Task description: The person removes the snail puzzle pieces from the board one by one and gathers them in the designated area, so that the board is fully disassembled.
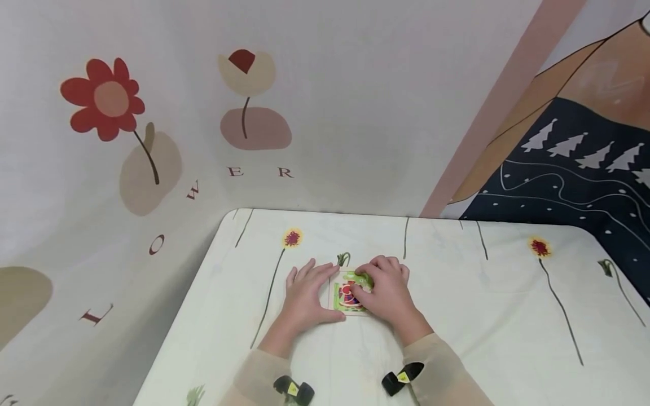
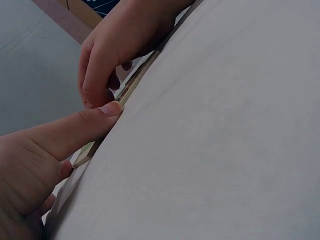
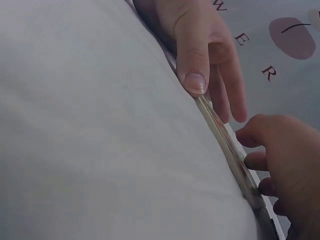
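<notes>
A small, square, thin puzzle board with a green, red and purple picture lies flat on the white cloth. My left hand holds it from the left, with the thumb along the near edge and the index finger at the far left corner. Over the right part of the board, my right hand curls down, thumb and index finger at a red and purple puzzle piece. In the left wrist view the left thumb sits on the board's edge. The right fingers hide the board's right side.
A white cloth printed with thin-stemmed flowers covers the table. Behind it hangs a pale curtain with flower prints and letters. A dark fabric panel with white trees hangs at the right. Black wrist devices sit on both sleeves.
</notes>
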Demonstrator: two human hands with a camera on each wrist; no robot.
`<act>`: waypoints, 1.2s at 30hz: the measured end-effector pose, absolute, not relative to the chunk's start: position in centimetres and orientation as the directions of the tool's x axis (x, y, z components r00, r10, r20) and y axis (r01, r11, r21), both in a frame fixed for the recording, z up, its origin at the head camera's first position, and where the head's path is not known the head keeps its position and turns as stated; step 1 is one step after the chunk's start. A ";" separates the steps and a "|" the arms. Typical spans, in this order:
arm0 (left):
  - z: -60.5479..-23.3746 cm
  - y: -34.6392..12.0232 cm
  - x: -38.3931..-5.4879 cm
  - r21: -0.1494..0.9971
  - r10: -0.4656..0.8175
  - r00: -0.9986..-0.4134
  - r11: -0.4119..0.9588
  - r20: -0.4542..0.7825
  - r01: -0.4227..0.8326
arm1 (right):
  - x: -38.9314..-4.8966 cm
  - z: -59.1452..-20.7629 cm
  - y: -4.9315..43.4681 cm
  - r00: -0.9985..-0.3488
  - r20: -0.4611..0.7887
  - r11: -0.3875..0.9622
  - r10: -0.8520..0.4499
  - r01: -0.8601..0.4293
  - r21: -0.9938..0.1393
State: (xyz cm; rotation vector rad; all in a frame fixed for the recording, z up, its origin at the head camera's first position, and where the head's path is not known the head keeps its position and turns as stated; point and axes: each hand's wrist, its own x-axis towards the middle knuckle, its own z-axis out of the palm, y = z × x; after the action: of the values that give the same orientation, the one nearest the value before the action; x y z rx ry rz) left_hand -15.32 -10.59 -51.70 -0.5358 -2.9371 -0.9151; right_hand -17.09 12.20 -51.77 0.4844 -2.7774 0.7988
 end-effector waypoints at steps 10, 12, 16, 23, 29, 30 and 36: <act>-51.9 -10.7 -15.9 0.550 0.321 -0.941 0.770 0.106 0.324 | -16.9 -50.6 11.9 -0.949 0.226 0.838 -0.219 -0.302 -0.455; -51.9 -10.7 -16.2 0.552 0.329 -0.939 0.767 0.098 0.326 | -17.2 -50.6 12.0 -0.957 0.194 0.840 -0.216 -0.284 -0.463; -51.7 -10.9 -16.8 0.543 0.345 -0.933 0.767 0.101 0.343 | -17.9 -50.5 11.9 -0.965 0.148 0.829 -0.216 -0.261 -0.495; -51.3 -11.3 -17.7 0.544 0.347 -0.931 0.762 0.115 0.351 | -18.8 -50.4 11.5 -0.964 0.135 0.809 -0.229 -0.266 -0.524; -51.7 -11.3 -17.6 0.545 0.340 -0.932 0.762 0.125 0.350 | -18.8 -50.9 11.4 -0.965 0.125 0.806 -0.232 -0.262 -0.531; -51.8 -11.3 -17.6 0.545 0.340 -0.932 0.761 0.126 0.352 | -18.8 -51.0 11.5 -0.965 0.126 0.804 -0.232 -0.263 -0.533; -52.4 -11.2 -17.5 0.543 0.342 -0.929 0.757 0.143 0.363 | -18.7 -51.3 11.5 -0.962 0.147 0.798 -0.230 -0.273 -0.537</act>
State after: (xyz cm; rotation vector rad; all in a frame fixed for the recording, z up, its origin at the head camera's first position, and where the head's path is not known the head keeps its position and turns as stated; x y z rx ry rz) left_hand -17.53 -11.19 -52.36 -0.5846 -2.9116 -0.9110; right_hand -18.71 11.51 -51.31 0.4073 -2.9080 0.8851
